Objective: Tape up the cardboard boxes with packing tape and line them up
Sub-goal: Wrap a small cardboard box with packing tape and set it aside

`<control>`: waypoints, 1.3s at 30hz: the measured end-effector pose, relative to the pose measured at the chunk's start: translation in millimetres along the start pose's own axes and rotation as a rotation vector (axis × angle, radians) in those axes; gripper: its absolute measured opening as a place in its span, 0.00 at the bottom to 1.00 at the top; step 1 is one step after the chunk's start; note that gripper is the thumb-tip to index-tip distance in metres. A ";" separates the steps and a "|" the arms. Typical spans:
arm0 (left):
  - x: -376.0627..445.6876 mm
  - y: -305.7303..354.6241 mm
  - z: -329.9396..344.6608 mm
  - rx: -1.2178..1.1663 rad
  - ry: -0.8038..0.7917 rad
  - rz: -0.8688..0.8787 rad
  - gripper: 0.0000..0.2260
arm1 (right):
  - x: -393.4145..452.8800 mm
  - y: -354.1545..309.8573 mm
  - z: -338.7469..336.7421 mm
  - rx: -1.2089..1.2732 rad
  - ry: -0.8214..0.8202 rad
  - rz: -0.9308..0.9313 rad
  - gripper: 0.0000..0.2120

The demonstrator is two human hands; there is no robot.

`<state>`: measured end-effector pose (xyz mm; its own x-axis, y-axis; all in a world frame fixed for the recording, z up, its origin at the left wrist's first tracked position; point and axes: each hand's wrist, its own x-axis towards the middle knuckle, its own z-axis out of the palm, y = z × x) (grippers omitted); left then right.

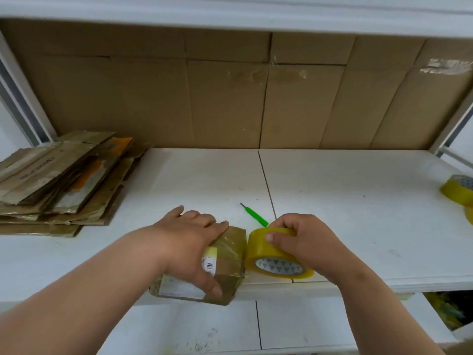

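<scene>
A small brown cardboard box (pixel 230 254) with a white label lies at the front edge of the white shelf (pixel 358 201), partly over the edge. My left hand (pixel 189 242) lies flat on top of it, thumb down its near side. Glossy tape covers part of the box top. Just right of the box, my right hand (pixel 304 242) grips a yellow roll of packing tape (pixel 268 254), which touches the box's right end. The roll stands tilted with its printed core facing me.
A stack of flattened cardboard boxes (pixel 58 183) lies at the left of the shelf. A green-handled cutter (pixel 254 215) lies behind the roll. Two more yellow tape rolls (pixel 459 189) sit at the right edge. Cardboard sheets (pixel 230 93) line the back.
</scene>
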<state>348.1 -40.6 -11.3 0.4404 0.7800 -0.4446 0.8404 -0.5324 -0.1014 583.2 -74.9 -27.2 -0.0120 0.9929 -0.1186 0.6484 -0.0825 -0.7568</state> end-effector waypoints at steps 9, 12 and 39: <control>14.5 -30.8 7.5 0.097 0.324 -0.035 0.55 | 15.7 1.6 -6.7 0.003 -0.049 -0.087 0.04; 25.3 -36.9 9.6 0.106 0.229 -0.093 0.54 | 26.3 -3.7 0.1 -0.060 -0.087 -0.100 0.06; 42.3 -29.5 48.5 -0.150 0.187 -0.113 0.49 | 47.7 0.0 -4.2 0.102 -0.335 -0.117 0.09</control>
<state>326.6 -7.9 -70.2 0.3803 0.8863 -0.2641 0.9188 -0.3947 -0.0013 585.8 -27.2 -30.2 -0.3410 0.9142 -0.2191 0.5494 0.0047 -0.8356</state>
